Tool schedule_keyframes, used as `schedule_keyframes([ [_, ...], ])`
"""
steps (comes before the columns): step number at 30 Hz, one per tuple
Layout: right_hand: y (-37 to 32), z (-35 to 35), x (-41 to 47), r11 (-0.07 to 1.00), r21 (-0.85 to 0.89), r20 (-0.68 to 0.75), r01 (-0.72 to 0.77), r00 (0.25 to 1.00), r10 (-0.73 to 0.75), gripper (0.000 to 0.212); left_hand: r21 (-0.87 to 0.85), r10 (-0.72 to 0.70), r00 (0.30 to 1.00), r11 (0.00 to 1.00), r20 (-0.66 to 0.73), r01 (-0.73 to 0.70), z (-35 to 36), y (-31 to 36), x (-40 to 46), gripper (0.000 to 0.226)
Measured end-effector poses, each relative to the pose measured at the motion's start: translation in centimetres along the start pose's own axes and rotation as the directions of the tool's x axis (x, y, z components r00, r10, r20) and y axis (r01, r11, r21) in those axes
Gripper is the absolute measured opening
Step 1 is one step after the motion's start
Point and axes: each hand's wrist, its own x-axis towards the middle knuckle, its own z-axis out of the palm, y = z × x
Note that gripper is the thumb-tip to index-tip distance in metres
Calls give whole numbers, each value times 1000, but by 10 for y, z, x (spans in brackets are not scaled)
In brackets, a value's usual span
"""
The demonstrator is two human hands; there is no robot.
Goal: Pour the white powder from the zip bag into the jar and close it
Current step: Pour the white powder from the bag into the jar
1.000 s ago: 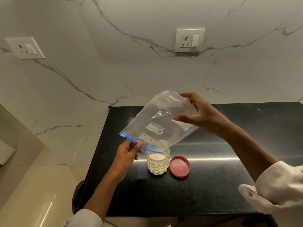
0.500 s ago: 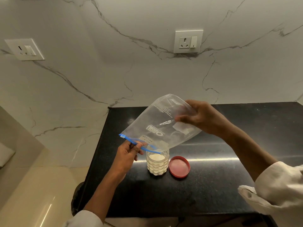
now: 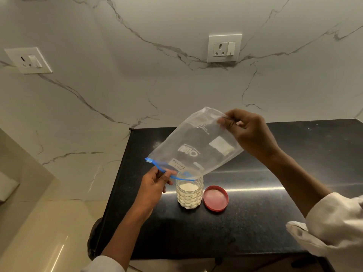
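Both grips clamped on the zip bag: left hand pinching its blue seal, right hand its raised bottom, mouth over the jar.

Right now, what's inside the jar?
White powder fills most of the jar, visible through the clear wall and open mouth. The zip bag mouth overhangs the rim's far edge, hiding that part.

Left hand low at 7 o'clock, fingers pinching; right hand raised at 2 o'clock, fingers curled, pinching.
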Motion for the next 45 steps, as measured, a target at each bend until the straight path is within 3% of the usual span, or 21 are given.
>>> schedule_keyframes([
  [2,-1,-1,2,1000,-1,-2,2,1000,-2,15,16,6,1000,1000,10,-6,2,3,-1,12],
  [5,1,5,-2,997,-74,133,30,991,-20,14,31,-18,1000,999,7,18,0,1,-2,15],
  [8,0,4,-3,999,-7,-67,54,996,-54,17,-3,1,1000,1000,25,-1,-1,0,-2,14],
  [12,-2,5,-2,999,-32,47,25,999,-24,14,-2,-5,1000,1000,17,5,-1,-3,-4,14],
  [15,-1,4,-1,999,-13,-67,45,997,-45,13,-18,-22,1000,1000,10,22,1,-3,-5,14],
  [18,1,4,-3,999,-40,3,1,1000,-1,15,-11,-34,999,999,17,34,2,-2,-5,14],
  [22,7,3,-10,999,-44,-110,11,994,-16,19,2,-42,999,999,17,42,1,1,-4,13],
  [28,22,-4,-23,992,-14,-185,-128,975,123,19,61,-3,1000,998,1,3,3,8,3,10],
  [34,60,-13,-57,902,201,-256,-382,868,425,14,44,159,982,986,101,-164,16,46,13,16],
  [40,89,-6,-87,620,522,-183,-586,633,752,14,218,324,916,901,235,-375,33,87,33,19],
  [45,109,8,-94,440,538,-8,-719,517,856,15,307,411,869,819,274,-485,50,118,53,15],
])
